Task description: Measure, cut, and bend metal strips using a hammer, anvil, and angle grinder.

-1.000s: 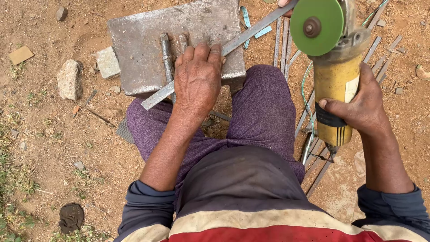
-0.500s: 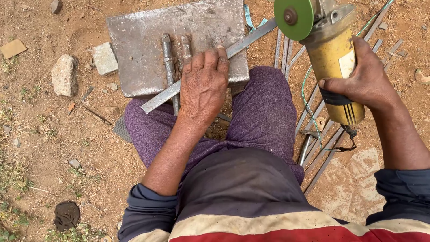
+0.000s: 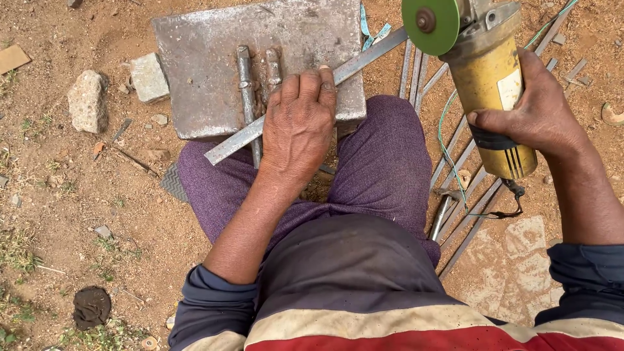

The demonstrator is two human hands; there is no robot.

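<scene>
Yellow grinder with green disc (image 3: 484,71) moved away | right hand (image 3: 539,114) grips it | left hand (image 3: 299,127) presses flat grey metal strip (image 3: 364,58) steady on grey block surface (image 3: 208,39)

grey metal block (image 3: 260,58) seen dull, pitted, rust-stained. flat steel strip (image 3: 364,60) seen smooth, matt grey. grinder (image 3: 494,97) body seen in scuffed yellow plastic, its disc (image 3: 430,25) matt green. trousers (image 3: 383,156) seen in rough purple cloth.

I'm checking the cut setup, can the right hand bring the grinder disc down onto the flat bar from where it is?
Probably yes. The right hand holds the yellow grinder with its green disc just above the flat bar, and nothing lies between them. The left hand pins the bar farther along, apart from the disc.
</scene>
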